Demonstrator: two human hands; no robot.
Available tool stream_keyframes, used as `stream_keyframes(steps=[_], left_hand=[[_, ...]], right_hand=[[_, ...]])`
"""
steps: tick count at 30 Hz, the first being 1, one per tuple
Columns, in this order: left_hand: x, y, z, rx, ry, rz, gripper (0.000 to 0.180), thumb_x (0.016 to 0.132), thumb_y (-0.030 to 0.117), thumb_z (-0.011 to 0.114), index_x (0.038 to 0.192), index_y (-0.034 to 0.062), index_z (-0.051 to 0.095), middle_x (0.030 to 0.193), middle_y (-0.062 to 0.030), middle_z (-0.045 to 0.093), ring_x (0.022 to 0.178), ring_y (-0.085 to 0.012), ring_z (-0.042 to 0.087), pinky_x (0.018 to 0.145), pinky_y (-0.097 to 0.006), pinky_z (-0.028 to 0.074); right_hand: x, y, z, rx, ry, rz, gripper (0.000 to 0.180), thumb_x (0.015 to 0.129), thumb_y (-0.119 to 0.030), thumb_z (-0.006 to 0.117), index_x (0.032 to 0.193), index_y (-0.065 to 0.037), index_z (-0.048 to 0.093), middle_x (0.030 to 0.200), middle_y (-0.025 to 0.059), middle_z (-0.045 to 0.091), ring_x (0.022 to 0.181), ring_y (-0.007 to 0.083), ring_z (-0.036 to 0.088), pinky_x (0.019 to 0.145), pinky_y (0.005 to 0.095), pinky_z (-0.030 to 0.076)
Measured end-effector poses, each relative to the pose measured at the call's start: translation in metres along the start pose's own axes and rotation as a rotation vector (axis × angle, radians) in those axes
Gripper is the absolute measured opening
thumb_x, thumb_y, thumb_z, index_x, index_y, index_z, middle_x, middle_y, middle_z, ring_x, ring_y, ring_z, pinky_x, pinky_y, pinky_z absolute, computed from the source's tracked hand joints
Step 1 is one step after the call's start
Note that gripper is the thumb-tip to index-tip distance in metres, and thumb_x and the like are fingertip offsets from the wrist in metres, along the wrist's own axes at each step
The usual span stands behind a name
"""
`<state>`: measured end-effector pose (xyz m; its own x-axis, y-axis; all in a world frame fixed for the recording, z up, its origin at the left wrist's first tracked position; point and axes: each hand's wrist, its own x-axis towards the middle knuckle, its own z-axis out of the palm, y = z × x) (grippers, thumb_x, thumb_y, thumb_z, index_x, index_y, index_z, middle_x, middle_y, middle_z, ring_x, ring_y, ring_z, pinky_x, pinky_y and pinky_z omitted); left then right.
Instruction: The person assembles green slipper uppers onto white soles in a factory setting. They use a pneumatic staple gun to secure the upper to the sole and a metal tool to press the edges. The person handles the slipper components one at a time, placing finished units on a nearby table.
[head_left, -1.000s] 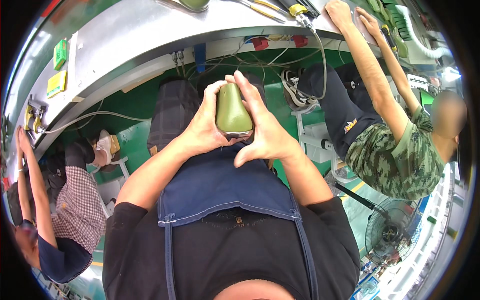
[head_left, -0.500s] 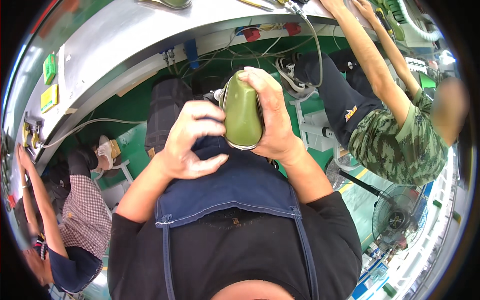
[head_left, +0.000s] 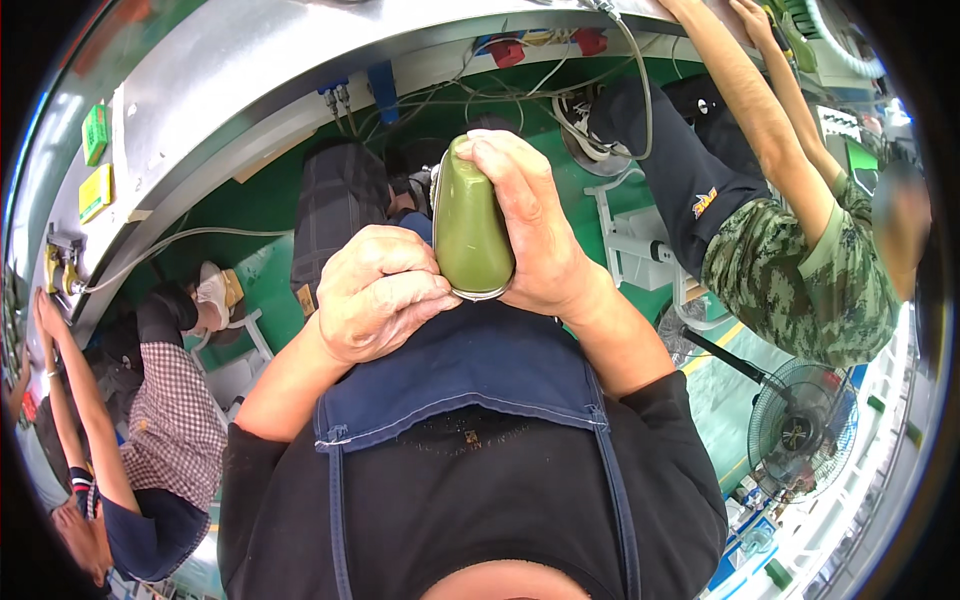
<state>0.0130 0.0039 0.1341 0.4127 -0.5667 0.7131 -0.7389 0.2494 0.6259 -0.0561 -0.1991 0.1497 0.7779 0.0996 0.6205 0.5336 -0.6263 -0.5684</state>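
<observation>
Steel tabletop (head_left: 250, 70) curves across the top & down L side, its near edge facing the wearer. Co-worker in camo shirt (head_left: 800, 280) sits at R; another in checked apron (head_left: 170, 415) at L. Floor fan (head_left: 800, 428) stands lower R, below the camo shirt. Wearer's navy apron (head_left: 460, 375) spans the chest. R hand (head_left: 545, 235) grips a green shell-like pc (head_left: 472, 235) from its R side, one digit over the narrow end. L hand (head_left: 385, 295) is curled closed, thumb & fingertips at the pc's lower L rim; can't tell if they pinch anything. Pc is held off the tabletop, btwn its near edge & the apron. Long axis runs approx fore-aft, narrow end pointing away twd the near edge, leaning a bit L; broad rounded end faces the wearer. Yellow box (head_left: 96, 193) & smaller green box (head_left: 95, 135) lie nr the tabletop's L end.
</observation>
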Motion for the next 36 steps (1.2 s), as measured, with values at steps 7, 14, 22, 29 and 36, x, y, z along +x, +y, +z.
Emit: stream_keyframes(steps=[7, 14, 22, 29, 36], left_hand=[[0.003, -0.001, 0.001, -0.001, -0.012, 0.006, 0.034, 0.073, 0.009, 0.091, 0.096, 0.0053, 0.066, 0.092, -0.0093, 0.068, 0.081, -0.0282, 0.069, 0.072, -0.039, 0.055], [0.003, -0.004, -0.001, 0.010, -0.045, -0.003, 0.031, 0.075, 0.010, 0.090, 0.093, 0.0058, 0.065, 0.091, -0.0086, 0.066, 0.080, -0.0289, 0.066, 0.071, -0.040, 0.055], [-0.001, -0.003, 0.002, 0.034, -0.050, 0.007, 0.029, 0.077, 0.008, 0.088, 0.092, 0.0059, 0.064, 0.089, -0.0082, 0.063, 0.078, -0.0288, 0.065, 0.070, -0.039, 0.054], [0.005, -0.017, 0.000, 0.008, -0.060, -0.042, 0.031, 0.074, 0.009, 0.088, 0.095, 0.0053, 0.066, 0.098, -0.0103, 0.064, 0.093, -0.0314, 0.064, 0.082, -0.045, 0.055], [0.004, -0.085, 0.013, -0.425, -0.204, -0.586, 0.043, 0.098, 0.023, 0.064, 0.139, 0.0097, 0.061, 0.155, -0.0189, 0.046, 0.141, -0.0298, 0.049, 0.116, -0.042, 0.039]], right_hand=[[-0.002, 0.001, 0.001, 0.008, -0.005, 0.007, 0.102, 0.066, -0.018, 0.093, 0.150, 0.006, 0.041, 0.142, 0.0238, 0.047, 0.130, 0.0441, 0.051, 0.109, 0.0506, 0.045], [-0.002, 0.004, 0.003, 0.012, -0.034, 0.023, 0.102, 0.066, -0.019, 0.093, 0.150, 0.005, 0.041, 0.141, 0.0231, 0.048, 0.129, 0.0431, 0.051, 0.109, 0.0498, 0.045], [-0.003, 0.003, 0.004, 0.034, -0.032, 0.030, 0.102, 0.065, -0.019, 0.093, 0.150, 0.005, 0.041, 0.140, 0.0229, 0.049, 0.129, 0.0428, 0.051, 0.110, 0.0492, 0.045], [-0.002, 0.008, 0.002, 0.039, -0.080, 0.140, 0.107, 0.063, -0.016, 0.094, 0.152, 0.005, 0.038, 0.143, 0.0235, 0.048, 0.130, 0.0423, 0.052, 0.111, 0.0460, 0.045], [0.000, 0.034, 0.027, 0.692, -0.183, 0.966, 0.087, 0.073, -0.018, 0.089, 0.145, 0.005, 0.046, 0.126, 0.0152, 0.065, 0.116, 0.0202, 0.063, 0.100, 0.0352, 0.053]])
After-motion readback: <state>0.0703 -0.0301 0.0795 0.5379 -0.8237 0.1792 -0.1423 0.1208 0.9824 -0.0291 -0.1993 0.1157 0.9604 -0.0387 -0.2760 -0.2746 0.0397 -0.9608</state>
